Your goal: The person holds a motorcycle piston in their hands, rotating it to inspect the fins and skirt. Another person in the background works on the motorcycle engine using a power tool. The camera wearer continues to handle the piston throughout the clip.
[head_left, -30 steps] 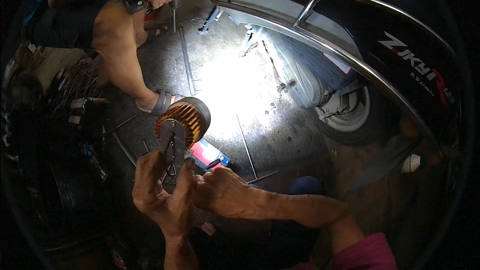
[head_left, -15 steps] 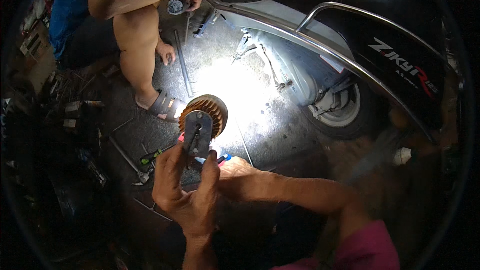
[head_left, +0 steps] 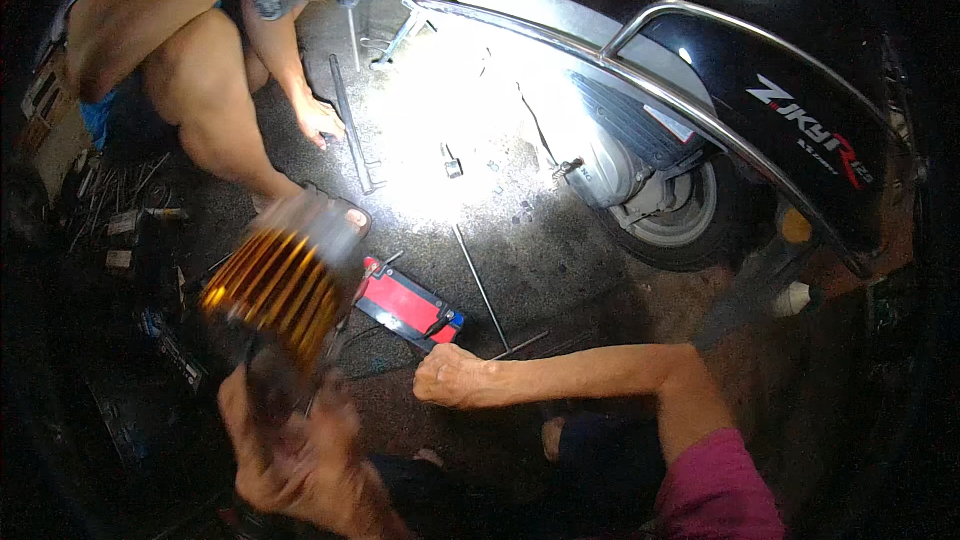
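Observation:
Low on the left, my left hand [head_left: 300, 440] grips a ribbed part [head_left: 275, 285] from below. Its gold-orange fins end in a silvery, smeared top, and motion blurs both hand and part. My right hand [head_left: 455, 378] is closed in a fist by the lower end of a red and black box-shaped object [head_left: 405, 302] with a blue corner. What the fist holds, if anything, is hidden. Right beside that fist lies a T-handle wrench [head_left: 482, 290] on the floor.
A crouching person in blue [head_left: 195, 110] is at the upper left, one hand [head_left: 318, 120] near a long metal bar [head_left: 350, 125]. The other holds a dark round-ended object [head_left: 270, 2]. On the right stands a black scooter [head_left: 760, 50] with chrome rails. A small tool [head_left: 452, 162] lies in bright light.
My left hand has swung the ribbed part left and tilted it, uncovering the red object. My right fist stays near its place. The other person has leaned left.

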The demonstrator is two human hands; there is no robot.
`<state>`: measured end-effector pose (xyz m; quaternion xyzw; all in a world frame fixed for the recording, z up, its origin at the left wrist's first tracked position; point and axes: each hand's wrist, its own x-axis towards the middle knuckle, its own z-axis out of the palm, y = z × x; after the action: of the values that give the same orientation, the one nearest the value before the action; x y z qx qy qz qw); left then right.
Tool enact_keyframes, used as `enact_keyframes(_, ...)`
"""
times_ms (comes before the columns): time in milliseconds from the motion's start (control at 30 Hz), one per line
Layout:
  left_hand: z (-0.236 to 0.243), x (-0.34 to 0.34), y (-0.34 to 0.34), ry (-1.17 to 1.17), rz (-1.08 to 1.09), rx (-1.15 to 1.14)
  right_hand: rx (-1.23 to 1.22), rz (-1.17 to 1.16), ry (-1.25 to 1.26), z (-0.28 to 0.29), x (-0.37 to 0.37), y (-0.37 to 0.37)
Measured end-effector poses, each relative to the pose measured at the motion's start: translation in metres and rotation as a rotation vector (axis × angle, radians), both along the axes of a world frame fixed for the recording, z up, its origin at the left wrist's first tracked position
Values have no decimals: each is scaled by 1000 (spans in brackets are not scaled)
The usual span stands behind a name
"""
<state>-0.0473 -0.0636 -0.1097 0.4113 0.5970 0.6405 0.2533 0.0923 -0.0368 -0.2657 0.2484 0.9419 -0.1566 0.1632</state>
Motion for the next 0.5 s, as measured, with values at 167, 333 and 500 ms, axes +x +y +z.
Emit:
enact_keyframes(167, -15, -18, -29, 775, 176, -39, -382, -204, 501, -48, 38, 24)
enact_keyframes(333, -4, -23, -32, 1421, 445, -245, -490, -366, 637, -50, 51, 29)
enact_keyframes(500, 0, -13, -11, 1043, 465, -108, -564, -381, 755, -54, 49, 31)
